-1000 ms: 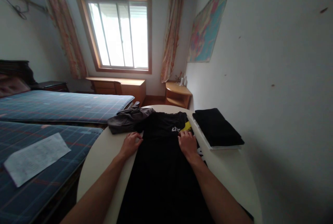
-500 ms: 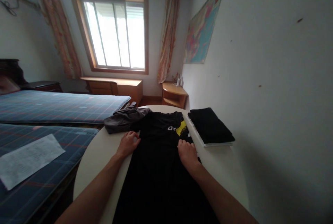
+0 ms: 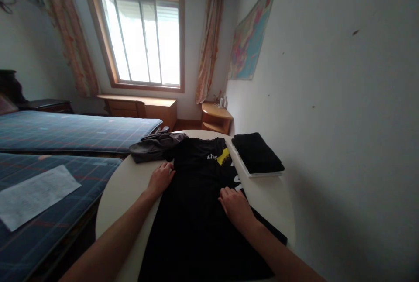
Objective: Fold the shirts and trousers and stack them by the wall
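Note:
A black T-shirt (image 3: 193, 221) is spread lengthwise over a round cream table (image 3: 126, 194), its neck end away from me. Small white lettering and a yellow patch (image 3: 224, 156) show near its top, with larger white letters along the right edge. My left hand (image 3: 161, 178) is closed at the shirt's left edge, fingertips on the cloth. Over the right part of the shirt, my right hand (image 3: 237, 205) has its fingers curled down onto the fabric. A sleeve-like black corner sticks out beyond my right forearm.
Crumpled grey-brown cloth (image 3: 157, 146) lies at the table's far left. Folded black cloth (image 3: 258, 153) rests on something white at the right, near the wall (image 3: 343, 151). Mattresses (image 3: 75, 131) stand left, one bearing a paper sheet (image 3: 39, 194). A wooden desk (image 3: 160, 105) is beneath the window.
My right hand has moved slightly down the shirt, toward me. More white lettering and a black corner at lower right now show. My left hand stays at the left edge.

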{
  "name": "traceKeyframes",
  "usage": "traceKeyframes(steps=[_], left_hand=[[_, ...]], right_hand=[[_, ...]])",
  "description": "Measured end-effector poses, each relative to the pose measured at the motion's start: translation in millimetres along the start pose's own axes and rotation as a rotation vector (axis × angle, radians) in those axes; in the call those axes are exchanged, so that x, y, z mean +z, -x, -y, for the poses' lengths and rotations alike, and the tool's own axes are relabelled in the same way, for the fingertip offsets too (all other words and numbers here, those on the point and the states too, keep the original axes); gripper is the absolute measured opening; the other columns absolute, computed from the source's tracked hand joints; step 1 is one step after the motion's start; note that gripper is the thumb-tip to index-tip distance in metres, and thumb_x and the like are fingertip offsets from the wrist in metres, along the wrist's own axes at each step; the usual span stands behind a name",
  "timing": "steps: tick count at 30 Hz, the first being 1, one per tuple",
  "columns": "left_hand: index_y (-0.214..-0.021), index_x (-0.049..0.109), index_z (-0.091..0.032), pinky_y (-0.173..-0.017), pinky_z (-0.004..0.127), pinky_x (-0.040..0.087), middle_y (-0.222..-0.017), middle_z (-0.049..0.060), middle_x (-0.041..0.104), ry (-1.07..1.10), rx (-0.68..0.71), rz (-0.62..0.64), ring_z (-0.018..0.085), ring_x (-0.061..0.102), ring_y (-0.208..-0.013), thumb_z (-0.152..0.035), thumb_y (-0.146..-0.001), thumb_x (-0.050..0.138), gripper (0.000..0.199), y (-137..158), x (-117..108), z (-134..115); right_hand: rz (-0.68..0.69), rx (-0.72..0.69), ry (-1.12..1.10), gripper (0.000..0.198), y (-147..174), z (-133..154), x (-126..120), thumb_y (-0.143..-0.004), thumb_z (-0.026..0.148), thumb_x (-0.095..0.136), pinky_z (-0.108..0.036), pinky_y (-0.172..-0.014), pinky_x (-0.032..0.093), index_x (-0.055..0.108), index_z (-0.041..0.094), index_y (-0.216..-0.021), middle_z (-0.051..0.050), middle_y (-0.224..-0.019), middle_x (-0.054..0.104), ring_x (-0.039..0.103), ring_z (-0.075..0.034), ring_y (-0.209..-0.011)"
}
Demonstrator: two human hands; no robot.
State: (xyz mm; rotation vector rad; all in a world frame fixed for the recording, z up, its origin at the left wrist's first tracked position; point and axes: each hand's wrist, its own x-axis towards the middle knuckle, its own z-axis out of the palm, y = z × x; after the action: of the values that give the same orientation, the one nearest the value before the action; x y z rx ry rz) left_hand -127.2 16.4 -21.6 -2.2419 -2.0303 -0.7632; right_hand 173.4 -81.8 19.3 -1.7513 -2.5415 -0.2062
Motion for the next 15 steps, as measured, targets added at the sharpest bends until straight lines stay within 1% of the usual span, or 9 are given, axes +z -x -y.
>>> traceKeyframes(steps=[2,3,4,6,8,11,13,15], left_hand=[[-0.101,0.060,-0.021,-0.090,0.034,0.046,-0.106,0.008,0.066,0.008,-0.003,-0.002,0.024,0.063,-0.102,-0.026,-0.093,0.054,0.011,3,0,1],[-0.101,0.060,-0.022,-0.089,0.034,0.046,-0.105,0.007,0.066,0.014,-0.006,-0.005,0.024,0.063,-0.101,-0.027,-0.093,0.053,0.011,4,0,2],[-0.101,0.060,-0.022,-0.089,0.033,0.046,-0.104,0.007,0.067,0.020,-0.009,-0.009,0.024,0.064,-0.100,-0.028,-0.093,0.053,0.012,5,0,3],[-0.101,0.061,-0.022,-0.089,0.033,0.047,-0.102,0.007,0.067,0.030,-0.016,-0.020,0.024,0.064,-0.100,-0.029,-0.092,0.053,0.014,5,0,6],[-0.099,0.062,-0.022,-0.092,0.034,0.046,-0.102,0.006,0.068,0.036,-0.015,-0.027,0.024,0.064,-0.102,-0.030,-0.091,0.054,0.014,3,1,8],[-0.096,0.063,-0.022,-0.097,0.035,0.045,-0.102,0.007,0.068,0.037,-0.001,-0.031,0.024,0.062,-0.106,-0.029,-0.089,0.055,0.013,1,2,10],[-0.094,0.064,-0.022,-0.098,0.035,0.044,-0.102,0.007,0.068,0.036,0.007,-0.034,0.025,0.062,-0.107,-0.029,-0.088,0.055,0.013,0,3,10],[-0.093,0.064,-0.021,-0.098,0.035,0.044,-0.102,0.008,0.068,0.035,0.011,-0.038,0.025,0.062,-0.106,-0.029,-0.088,0.054,0.013,-1,3,9]], right_hand=[[-0.031,-0.022,-0.060,0.011,7,0,-6,-0.097,0.018,0.049,-0.034,-0.081,0.040,0.060,0.018,-0.099,-0.008,-0.096,0.066,0.063,-0.022,-0.091],[-0.042,-0.062,-0.124,0.011,12,1,-11,-0.097,0.020,0.049,-0.034,-0.082,0.040,0.060,0.019,-0.097,-0.006,-0.096,0.066,0.062,-0.021,-0.091],[-0.044,-0.123,-0.199,0.010,18,4,-16,-0.097,0.024,0.051,-0.033,-0.083,0.039,0.060,0.020,-0.096,-0.004,-0.095,0.066,0.062,-0.020,-0.091],[-0.018,-0.291,-0.337,0.011,32,12,-25,-0.094,0.033,0.058,-0.031,-0.086,0.038,0.061,0.023,-0.094,-0.001,-0.098,0.067,0.061,-0.017,-0.092],[0.033,-0.459,-0.405,0.020,44,21,-30,-0.087,0.042,0.067,-0.030,-0.089,0.037,0.063,0.025,-0.096,0.001,-0.101,0.067,0.060,-0.017,-0.095],[0.083,-0.628,-0.392,0.031,54,33,-25,-0.079,0.046,0.073,-0.030,-0.091,0.036,0.064,0.026,-0.100,0.002,-0.099,0.068,0.061,-0.016,-0.094],[0.091,-0.690,-0.346,0.028,55,38,-19,-0.080,0.046,0.070,-0.030,-0.090,0.036,0.065,0.025,-0.097,0.002,-0.093,0.069,0.062,-0.015,-0.089],[0.081,-0.717,-0.290,0.021,54,41,-15,-0.083,0.042,0.066,-0.030,-0.087,0.037,0.065,0.024,-0.092,0.002,-0.088,0.069,0.062,-0.014,-0.084]])
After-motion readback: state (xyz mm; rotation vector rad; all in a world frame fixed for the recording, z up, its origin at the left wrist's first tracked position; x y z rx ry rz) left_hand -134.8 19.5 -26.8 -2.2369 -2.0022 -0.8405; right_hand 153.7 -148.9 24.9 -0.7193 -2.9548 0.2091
